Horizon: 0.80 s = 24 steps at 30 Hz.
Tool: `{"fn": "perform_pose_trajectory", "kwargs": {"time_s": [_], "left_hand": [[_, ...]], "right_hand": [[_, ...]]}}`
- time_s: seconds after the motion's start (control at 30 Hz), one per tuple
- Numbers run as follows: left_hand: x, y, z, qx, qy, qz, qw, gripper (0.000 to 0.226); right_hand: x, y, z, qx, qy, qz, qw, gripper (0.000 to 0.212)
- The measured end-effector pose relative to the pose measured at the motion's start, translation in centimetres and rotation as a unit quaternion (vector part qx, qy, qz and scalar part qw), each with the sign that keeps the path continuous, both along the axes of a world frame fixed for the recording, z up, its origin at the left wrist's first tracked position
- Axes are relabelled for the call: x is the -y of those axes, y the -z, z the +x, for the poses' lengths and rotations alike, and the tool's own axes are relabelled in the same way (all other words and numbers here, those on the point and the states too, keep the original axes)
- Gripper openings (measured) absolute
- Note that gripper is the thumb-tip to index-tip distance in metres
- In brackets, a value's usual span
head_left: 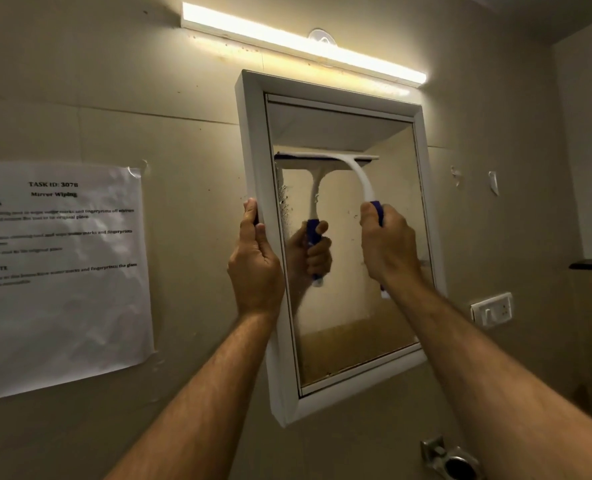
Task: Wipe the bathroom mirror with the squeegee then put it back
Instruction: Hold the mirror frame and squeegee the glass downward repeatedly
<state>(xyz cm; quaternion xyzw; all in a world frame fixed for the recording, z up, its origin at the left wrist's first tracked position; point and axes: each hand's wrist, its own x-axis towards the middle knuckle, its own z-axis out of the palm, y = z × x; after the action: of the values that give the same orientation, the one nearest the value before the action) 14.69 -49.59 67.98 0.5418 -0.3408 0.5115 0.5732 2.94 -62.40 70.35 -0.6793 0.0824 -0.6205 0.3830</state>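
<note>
Two bare arms reach up from the bottom of the view toward the wall. At the end of one, the left hand (256, 261) grips the left side of the white frame of the mirror (351, 313), with fingers curled round its edge to keep it steady. At the end of the other, the right hand (388, 244) is wrapped tight round the blue handle of the squeegee (357, 171).

From that hand the white neck of the squeegee curves up and to the left. Its blade lies flat against the glass, high up, and its long side runs straight across from left to right. So the blade sits above the right hand, and most of the glass still to be wiped lies below it. Little drops show on the glass near the left edge. I think the next move is a pull straight down, keeping the blade level.

A long lamp (305, 43) glows above the mirror. Taped to the wall on the left is a paper sheet (59, 271), and a switch (492, 308) is on the right.
</note>
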Motion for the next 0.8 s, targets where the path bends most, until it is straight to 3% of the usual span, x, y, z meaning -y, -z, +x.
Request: {"fn": "perform_pose_trajectory", "kwargs": {"time_s": [0.27,0.6,0.8], "left_hand": [[0.2,1.2,-0.1,-0.011,0.005,-0.01,1.0,0.044],[0.3,1.4,0.0,-0.005,-0.033,-0.011,0.999,0.043],[-0.2,1.4,0.0,-0.012,-0.046,0.014,0.999,0.044]], "right_hand": [[-0.5,7.6,0.6,-0.031,0.011,-0.002,0.999,0.029],[0.3,2.4,0.2,-0.013,-0.015,0.001,1.0,0.036],[0.7,8.4,0.8,-0.041,-0.005,-0.011,0.999,0.027]]}}
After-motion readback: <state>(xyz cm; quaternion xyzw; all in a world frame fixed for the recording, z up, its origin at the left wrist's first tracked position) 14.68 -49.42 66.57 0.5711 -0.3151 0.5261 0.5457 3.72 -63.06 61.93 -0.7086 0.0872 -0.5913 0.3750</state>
